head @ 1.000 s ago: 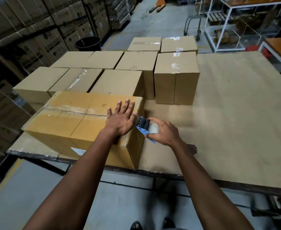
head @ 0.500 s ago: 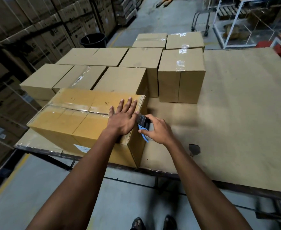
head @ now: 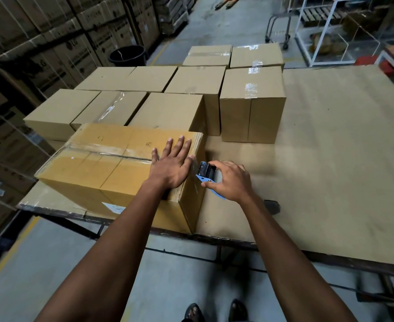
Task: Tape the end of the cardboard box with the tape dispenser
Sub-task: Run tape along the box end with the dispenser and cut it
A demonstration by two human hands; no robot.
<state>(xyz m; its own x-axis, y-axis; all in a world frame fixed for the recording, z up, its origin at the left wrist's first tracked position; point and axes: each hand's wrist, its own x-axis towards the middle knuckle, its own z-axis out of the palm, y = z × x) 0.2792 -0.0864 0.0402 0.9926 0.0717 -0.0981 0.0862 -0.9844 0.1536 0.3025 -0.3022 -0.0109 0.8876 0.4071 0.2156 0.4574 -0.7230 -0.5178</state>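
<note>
A long yellowish cardboard box [head: 103,168] lies at the table's near left edge, with clear tape along its top seam. My left hand [head: 171,163] presses flat on the box top near its right end, fingers spread. My right hand [head: 229,181] grips a blue and black tape dispenser [head: 206,174] held against the box's right end face, just below the top edge. Most of the dispenser's body is hidden under my fingers.
Several sealed brown boxes [head: 253,105] stand in rows behind and to the left. The cardboard-covered table [head: 330,159] stretches to the right. A small dark object [head: 272,205] lies near my right forearm. A black bin [head: 127,55] and stacked cartons are at the left.
My right hand has carried the dispenser slightly up along the box's end toward the top edge. The left hand stays pressed on the box top. The camera has tilted a little.
</note>
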